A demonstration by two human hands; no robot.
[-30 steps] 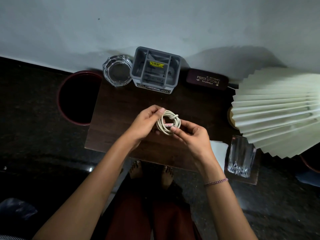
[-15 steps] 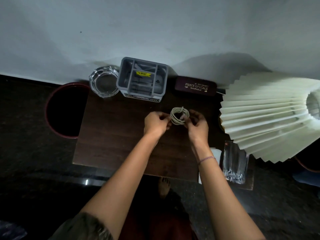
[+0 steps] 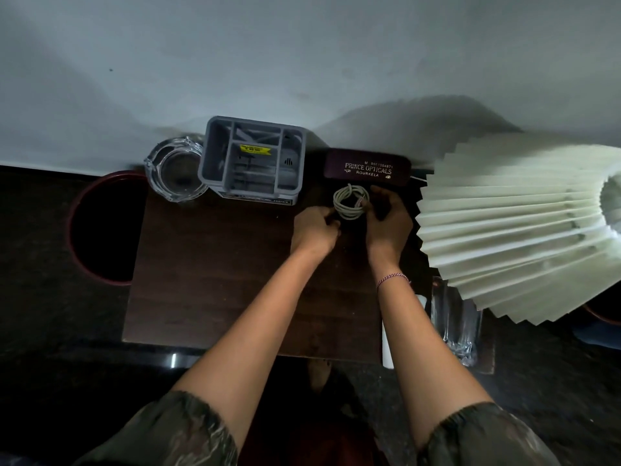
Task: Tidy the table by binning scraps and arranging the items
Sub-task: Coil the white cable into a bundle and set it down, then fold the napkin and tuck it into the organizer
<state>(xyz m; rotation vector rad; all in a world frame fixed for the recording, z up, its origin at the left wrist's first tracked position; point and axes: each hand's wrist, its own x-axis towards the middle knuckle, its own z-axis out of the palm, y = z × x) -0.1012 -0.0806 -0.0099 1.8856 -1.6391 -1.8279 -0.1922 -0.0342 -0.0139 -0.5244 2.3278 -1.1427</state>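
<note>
A coiled white cable (image 3: 350, 201) lies low over the dark wooden table (image 3: 218, 280), just in front of a maroon glasses case (image 3: 368, 168) at the back. My left hand (image 3: 314, 232) pinches the coil's lower left edge with curled fingers. At the coil's right side, my right hand (image 3: 389, 223) holds it with the fingertips. A round bin (image 3: 72, 230) with a dark red rim stands on the floor left of the table; its inside is dark.
A grey compartmented organiser (image 3: 252, 159) and a glass ashtray (image 3: 176, 171) stand at the table's back left. A pleated cream lampshade (image 3: 514, 230) overhangs the right side. Below it stand a glass tumbler (image 3: 457, 327) and something white (image 3: 388, 348) at the front edge.
Both hands carried the coiled cable from the middle of the table away from me and to the right, down to the spot in front of the glasses case.
</note>
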